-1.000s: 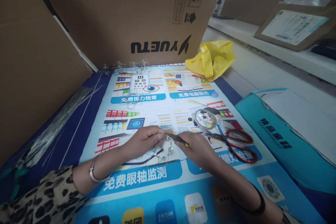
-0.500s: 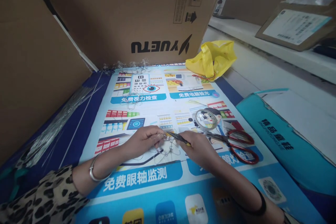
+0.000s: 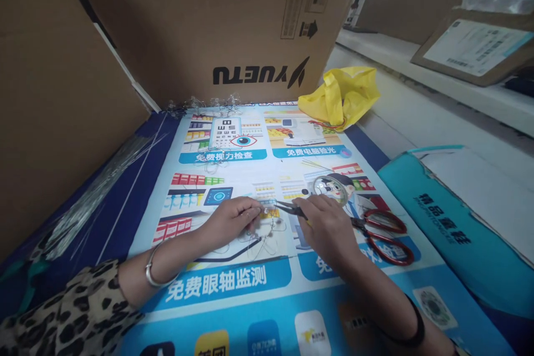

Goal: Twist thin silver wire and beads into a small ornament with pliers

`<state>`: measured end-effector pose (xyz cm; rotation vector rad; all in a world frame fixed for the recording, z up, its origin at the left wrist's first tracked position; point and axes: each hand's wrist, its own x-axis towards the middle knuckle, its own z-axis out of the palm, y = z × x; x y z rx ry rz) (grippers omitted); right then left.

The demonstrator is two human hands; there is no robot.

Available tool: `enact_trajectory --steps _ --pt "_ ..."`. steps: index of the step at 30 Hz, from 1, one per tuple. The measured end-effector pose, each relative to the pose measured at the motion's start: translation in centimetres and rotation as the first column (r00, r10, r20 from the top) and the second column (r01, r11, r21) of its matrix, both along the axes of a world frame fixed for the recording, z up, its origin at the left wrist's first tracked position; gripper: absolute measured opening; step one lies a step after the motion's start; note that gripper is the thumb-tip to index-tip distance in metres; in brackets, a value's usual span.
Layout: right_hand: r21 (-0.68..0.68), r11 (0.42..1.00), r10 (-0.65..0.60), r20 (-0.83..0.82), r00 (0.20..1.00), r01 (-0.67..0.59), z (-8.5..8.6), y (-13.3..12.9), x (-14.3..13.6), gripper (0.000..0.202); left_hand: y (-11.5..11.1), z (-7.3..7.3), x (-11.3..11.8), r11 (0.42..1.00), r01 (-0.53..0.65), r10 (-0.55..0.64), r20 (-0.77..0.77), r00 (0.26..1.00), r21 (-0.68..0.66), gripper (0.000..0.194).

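Note:
My left hand point(image 3: 240, 217) is closed, thumb and fingers pinching a piece of thin wire with small clear beads point(image 3: 270, 222). Loops of this beaded wire hang below the fingertips over the printed sheet. My right hand point(image 3: 327, 228) grips a pair of dark-jawed pliers point(image 3: 291, 209), whose thin tips point left toward the pinched wire. Whether the tips touch the wire I cannot tell. Right of that hand lie scissors with red handles point(image 3: 386, 233), their blades partly hidden by the hand. A roll of clear tape point(image 3: 340, 189) lies just behind it.
A large cardboard box point(image 3: 187, 28) stands at the back and left. Cut wires point(image 3: 100, 189) lie along the left side, with more beaded wire point(image 3: 204, 104) by the box. A yellow bag point(image 3: 340, 97) sits at the back right, a teal box point(image 3: 442, 217) at the right.
My right hand has moved slightly up and right and turned, drawing the pliers' tips away from the left fingertips. My left hand keeps its pinch. The whole view has shifted slightly.

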<state>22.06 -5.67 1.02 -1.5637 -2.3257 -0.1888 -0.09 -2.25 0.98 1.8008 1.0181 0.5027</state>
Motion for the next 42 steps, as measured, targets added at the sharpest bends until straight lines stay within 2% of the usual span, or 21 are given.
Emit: enact_trajectory --steps 3,5,9,13,15,18,20,24,28,31,37,42 --pt "0.017 0.998 0.066 0.087 0.994 -0.067 -0.3 -0.1 -0.6 0.021 0.2 0.0 -0.1 0.973 0.005 0.018 -0.096 0.995 0.23 0.027" --pt "-0.004 0.997 0.075 0.118 0.99 -0.075 -0.6 -0.1 -1.0 0.021 0.5 -0.2 -0.2 0.946 0.049 0.005 -0.164 0.987 0.321 0.024" --pt "-0.045 0.997 0.073 0.155 0.985 -0.067 -1.1 -0.1 -1.2 0.02 0.8 -0.9 -0.4 0.9 0.133 -0.014 -0.277 0.961 0.415 0.02" --pt "-0.06 0.996 0.071 0.191 0.979 -0.061 -1.3 -0.1 -1.2 0.019 1.1 -1.2 -0.8 0.868 0.15 -0.004 -0.296 0.955 0.473 0.017" --pt "-0.056 0.997 0.072 0.204 0.976 -0.062 -1.4 -0.1 -1.1 0.019 1.3 -1.0 -1.1 0.867 0.161 -0.018 -0.292 0.956 0.472 0.018" --pt "-0.039 0.997 0.069 0.224 0.972 -0.062 -1.4 -0.1 -1.0 0.02 1.6 -0.4 -1.6 0.9 0.169 -0.044 -0.301 0.953 0.401 0.024" --pt "-0.033 0.998 0.062 0.241 0.969 -0.056 -1.4 -0.1 -1.0 0.02 1.8 -0.2 -1.7 0.906 0.182 -0.067 -0.296 0.953 0.382 0.018" --pt "-0.029 0.998 0.054 0.253 0.966 -0.048 -1.6 -0.1 -1.0 0.02 2.1 -0.6 -1.9 0.877 0.21 -0.078 -0.304 0.949 0.432 0.02" --pt "-0.026 0.998 0.058 0.249 0.967 -0.053 -1.7 0.0 -1.1 0.021 2.3 -1.0 -2.1 0.821 0.291 -0.097 -0.382 0.919 0.491 0.024" --pt "-0.025 0.998 0.06 0.249 0.967 -0.056 -1.7 0.0 -1.1 0.019 2.3 -0.8 -2.1 0.809 0.322 -0.098 -0.428 0.898 0.491 0.023" --pt "-0.009 0.998 0.055 0.266 0.962 -0.055 -1.6 0.1 -1.5 0.02 2.1 -0.4 -1.6 0.872 0.185 0.012 -0.398 0.917 0.454 0.021" --pt "0.019 0.997 0.067 0.3 0.952 -0.076 -1.2 0.7 -2.3 0.017 2.3 -0.4 -1.6 0.905 0.126 0.02 -0.338 0.941 0.407 0.017"
